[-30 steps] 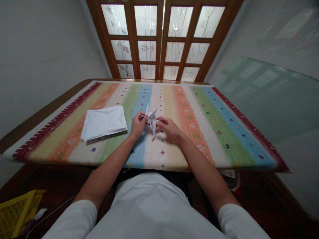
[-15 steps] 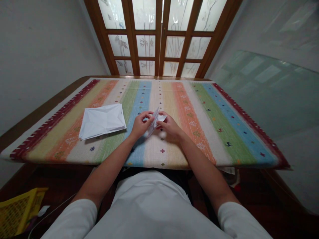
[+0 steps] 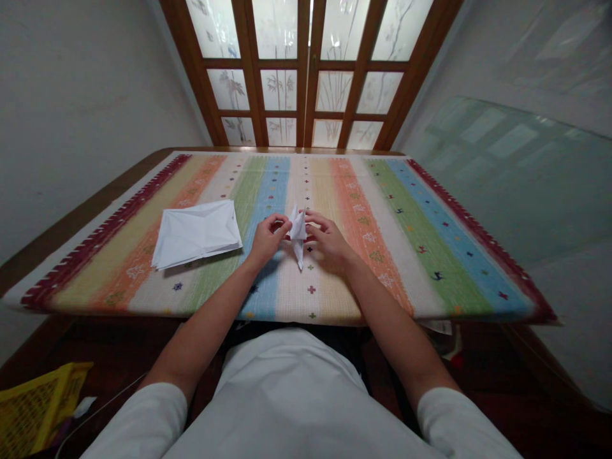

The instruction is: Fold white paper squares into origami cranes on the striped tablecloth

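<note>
- Since half a second earlier, the small folded white paper figure (image 3: 298, 231) has swung from a slant across the fingers to a near-vertical line in the frame, narrow tip toward the lower edge.
- Left hand (image 3: 268, 239) and right hand (image 3: 331, 245): each pinches the figure's upper part, thumb and forefinger closed narrowly on the paper from opposite sides.
- Position: the figure sits at frame centre, over the multicoloured striped woven cloth (image 3: 382, 255); whether its tip touches the cloth cannot be told.
- Key relation: the long axis runs top to bottom between the two hands, which are about equally near; the free tip lies below both grips.
- Surroundings: stack of flat white paper sheets (image 3: 196, 233) left of centre, near the left hand but apart from it; yellow plastic basket (image 3: 29, 408) at lower left.
</note>
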The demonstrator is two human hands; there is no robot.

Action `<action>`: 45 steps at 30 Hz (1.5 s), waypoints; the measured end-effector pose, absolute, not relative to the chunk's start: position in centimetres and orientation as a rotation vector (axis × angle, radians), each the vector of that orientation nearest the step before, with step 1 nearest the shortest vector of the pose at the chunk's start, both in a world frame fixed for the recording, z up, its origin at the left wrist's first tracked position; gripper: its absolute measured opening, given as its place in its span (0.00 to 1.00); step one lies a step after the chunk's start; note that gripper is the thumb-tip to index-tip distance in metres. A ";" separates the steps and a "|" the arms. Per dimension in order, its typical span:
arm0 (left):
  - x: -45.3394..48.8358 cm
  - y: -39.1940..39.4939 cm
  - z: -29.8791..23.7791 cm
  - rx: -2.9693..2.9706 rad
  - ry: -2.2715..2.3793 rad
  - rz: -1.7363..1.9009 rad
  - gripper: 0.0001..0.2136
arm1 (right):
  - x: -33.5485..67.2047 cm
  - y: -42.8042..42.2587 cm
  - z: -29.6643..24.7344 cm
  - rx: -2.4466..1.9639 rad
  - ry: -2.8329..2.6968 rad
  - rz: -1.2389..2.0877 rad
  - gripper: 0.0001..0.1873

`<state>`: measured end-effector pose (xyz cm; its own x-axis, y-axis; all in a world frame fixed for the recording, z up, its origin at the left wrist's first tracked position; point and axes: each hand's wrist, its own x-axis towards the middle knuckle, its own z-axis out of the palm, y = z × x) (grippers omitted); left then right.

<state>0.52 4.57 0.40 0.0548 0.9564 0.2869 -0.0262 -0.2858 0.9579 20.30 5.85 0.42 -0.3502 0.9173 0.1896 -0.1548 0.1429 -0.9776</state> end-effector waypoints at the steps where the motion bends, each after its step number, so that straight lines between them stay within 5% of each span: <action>1: 0.5 4.6 0.4 1.432 1.004 1.391 0.19 | 20.3 5.8 0.5 -0.772 -1.471 1.387 0.18; 9: 0.5 4.8 0.2 1.424 1.026 1.438 0.21 | 20.4 5.3 0.9 -0.781 -1.596 1.388 0.24; 13: 0.6 4.9 0.0 1.422 1.008 1.446 0.21 | 20.2 5.2 0.5 -0.832 -1.612 1.352 0.16; 19: 0.4 5.1 -0.3 1.409 1.018 1.454 0.19 | 20.1 5.4 -0.1 -0.805 -1.541 1.327 0.42; 28: 0.3 5.0 -0.5 1.605 1.087 1.327 0.14 | 19.9 5.9 -0.4 -0.774 -1.504 1.257 0.22; 34: 0.4 5.1 -0.6 1.529 1.044 1.301 0.16 | 20.2 6.2 -0.5 -0.806 -1.413 1.269 0.42; 45: 0.3 5.6 -1.2 1.432 1.063 1.361 0.19 | 20.4 6.8 -0.7 -0.816 -1.408 1.156 0.23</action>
